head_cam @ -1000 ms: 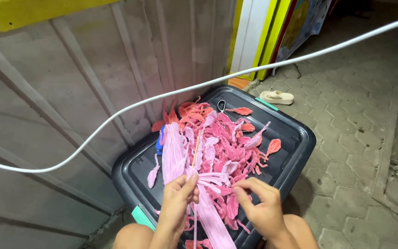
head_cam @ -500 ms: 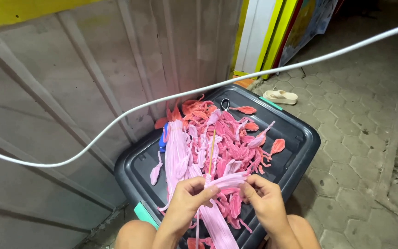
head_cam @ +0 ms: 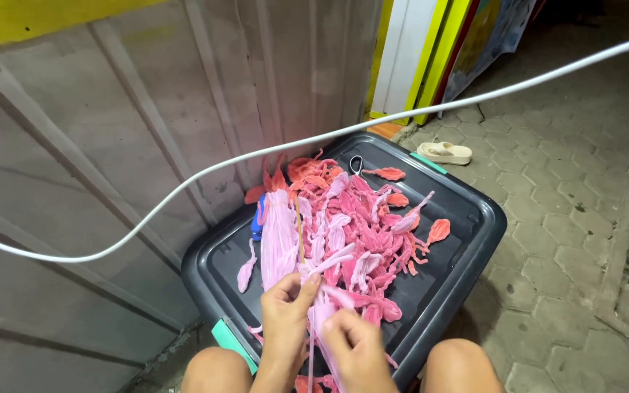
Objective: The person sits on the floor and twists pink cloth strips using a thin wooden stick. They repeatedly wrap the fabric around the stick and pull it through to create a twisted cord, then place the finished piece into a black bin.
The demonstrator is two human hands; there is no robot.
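Hands meet low over the dark bin lid [head_cam: 467,218]. Left hand [head_cam: 285,309] pinches a pale pink strip [head_cam: 329,260], pulling it tight. Right hand [head_cam: 351,342] curls shut around the pink strip bundle [head_cam: 318,320], keeping it together. More pink pieces [head_cam: 373,225] lie piled on the lid.

White cable [head_cam: 314,142] above lid [head_cam: 467,240]

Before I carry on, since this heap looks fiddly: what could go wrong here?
The pink strips lie heaped loose on the dark bin lid; a tug by the left hand or right hand might drag neighbours off its edge. The white cable hangs across just above the heap, so lifted pieces could snag it.
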